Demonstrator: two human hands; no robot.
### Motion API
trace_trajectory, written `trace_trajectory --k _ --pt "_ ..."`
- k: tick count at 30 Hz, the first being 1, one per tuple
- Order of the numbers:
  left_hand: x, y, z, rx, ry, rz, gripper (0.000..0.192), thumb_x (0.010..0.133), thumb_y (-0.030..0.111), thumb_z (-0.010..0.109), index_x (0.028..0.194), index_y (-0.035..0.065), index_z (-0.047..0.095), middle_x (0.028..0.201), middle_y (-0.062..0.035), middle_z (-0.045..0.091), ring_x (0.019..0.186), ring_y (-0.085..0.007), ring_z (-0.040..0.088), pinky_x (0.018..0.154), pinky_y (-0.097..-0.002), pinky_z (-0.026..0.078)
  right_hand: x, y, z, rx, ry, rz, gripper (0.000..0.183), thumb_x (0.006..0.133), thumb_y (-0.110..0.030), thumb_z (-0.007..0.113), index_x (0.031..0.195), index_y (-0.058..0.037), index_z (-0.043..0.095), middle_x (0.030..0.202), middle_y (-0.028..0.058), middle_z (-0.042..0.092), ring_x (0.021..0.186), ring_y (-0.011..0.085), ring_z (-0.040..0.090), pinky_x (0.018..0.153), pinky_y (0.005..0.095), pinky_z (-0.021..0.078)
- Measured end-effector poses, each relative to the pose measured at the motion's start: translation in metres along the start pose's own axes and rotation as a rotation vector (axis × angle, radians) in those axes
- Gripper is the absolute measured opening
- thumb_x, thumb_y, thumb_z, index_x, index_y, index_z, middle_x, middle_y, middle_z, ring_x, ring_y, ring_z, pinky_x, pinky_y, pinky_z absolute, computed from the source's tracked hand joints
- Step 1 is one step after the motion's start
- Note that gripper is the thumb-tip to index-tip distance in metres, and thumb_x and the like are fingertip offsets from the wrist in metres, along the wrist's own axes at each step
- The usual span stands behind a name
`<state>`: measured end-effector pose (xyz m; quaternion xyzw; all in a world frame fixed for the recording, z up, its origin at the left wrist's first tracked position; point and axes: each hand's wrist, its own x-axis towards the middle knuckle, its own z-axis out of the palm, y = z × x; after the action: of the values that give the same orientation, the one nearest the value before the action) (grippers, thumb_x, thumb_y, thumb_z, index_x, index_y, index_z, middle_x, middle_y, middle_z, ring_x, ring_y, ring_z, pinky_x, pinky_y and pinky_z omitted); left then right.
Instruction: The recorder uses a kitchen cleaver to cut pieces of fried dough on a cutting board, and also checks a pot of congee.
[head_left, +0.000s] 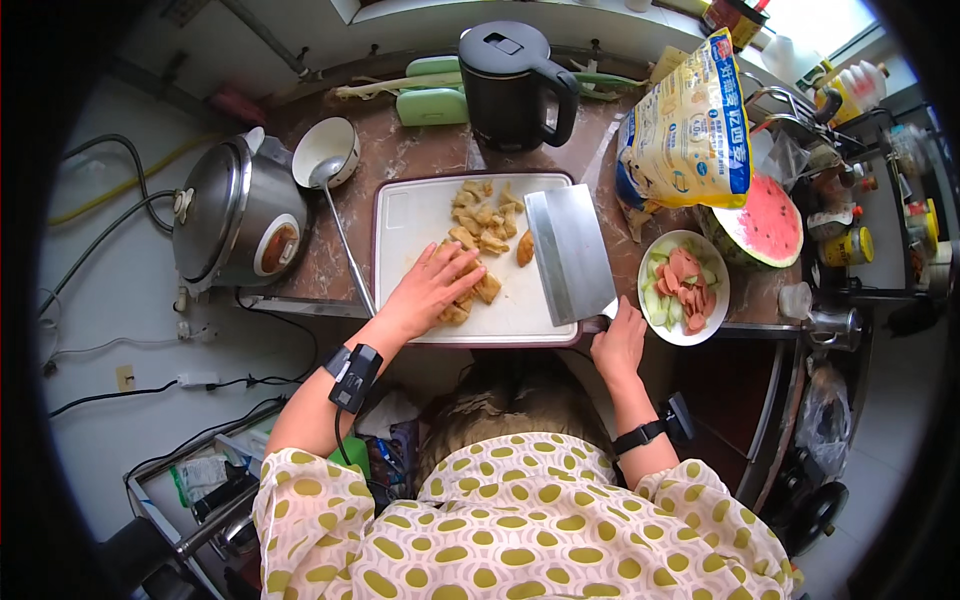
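My left hand (435, 289) lies over cut golden-brown food pieces (480, 221) on a white cutting board (409, 225), palm down with the fingers a little apart. Some pieces are partly hidden under it; what they are made of I cannot tell. In my right hand (621, 337) is the handle of a cleaver (571, 251), at the board's front right corner. Its broad blade lies roughly flat over the right side of the board. A single browner piece (525, 248) sits just left of the blade.
Right of the board stand a white bowl (718, 304) of sliced sausage and pale green vegetable, a cut watermelon (765, 225) and an upright food bag (682, 135). A black kettle (502, 97) stands behind. At left are a ladle (346, 232) in a small bowl (304, 154) and a rice cooker (225, 217).
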<state>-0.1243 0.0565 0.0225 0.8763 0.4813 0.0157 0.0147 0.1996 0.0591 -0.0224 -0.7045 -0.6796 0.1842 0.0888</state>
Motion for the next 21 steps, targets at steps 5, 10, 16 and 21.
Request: trace_trajectory --k 5,10,16,21 --pt "0.002 -0.018 0.003 -0.014 -0.043 0.074 0.086 0.056 0.015 0.077 0.134 0.0194 0.040 0.139 -0.0008 0.039 0.129 -0.0249 0.034 0.113 -0.0488 0.016 0.009 0.003 0.006 -0.043 -0.041 0.041 0.058 0.066 0.001 0.061 0.121 0.0020 0.042 0.114 0.0220 0.050 0.106 0.0383 0.049 0.088 0.0398 0.0420" --pt "0.007 -0.023 -0.009 -0.172 -0.161 0.002 0.086 0.052 0.021 0.080 0.131 0.0185 0.044 0.134 -0.0003 0.043 0.127 -0.0241 0.036 0.113 -0.0506 0.015 0.014 0.008 0.002 0.317 -0.066 0.210 0.044 0.063 -0.004 0.060 0.106 -0.0020 0.055 0.090 0.0183 0.061 0.087 0.0360 0.059 0.078 0.0397 0.0462" --pt "-0.001 -0.030 -0.002 -0.250 -0.132 -0.014 0.093 0.050 0.025 0.083 0.133 0.0183 0.040 0.135 -0.0047 0.041 0.127 -0.0268 0.035 0.111 -0.0521 0.017 -0.005 -0.021 -0.022 0.650 -0.082 0.308 0.024 0.061 -0.003 0.058 0.086 -0.0020 0.057 0.071 0.0031 0.055 0.065 0.0138 0.050 0.063 0.0261 0.0416" --pt "-0.001 -0.031 0.002 -0.282 -0.163 -0.007 0.100 0.053 0.030 0.083 0.138 0.0183 0.033 0.139 -0.0099 0.034 0.131 -0.0332 0.029 0.110 -0.0524 0.018 -0.029 -0.043 -0.054 0.861 -0.099 0.305 0.025 0.062 0.005 0.055 0.086 -0.0041 0.054 0.072 -0.0017 0.050 0.065 0.0069 0.045 0.060 0.0206 0.0383"
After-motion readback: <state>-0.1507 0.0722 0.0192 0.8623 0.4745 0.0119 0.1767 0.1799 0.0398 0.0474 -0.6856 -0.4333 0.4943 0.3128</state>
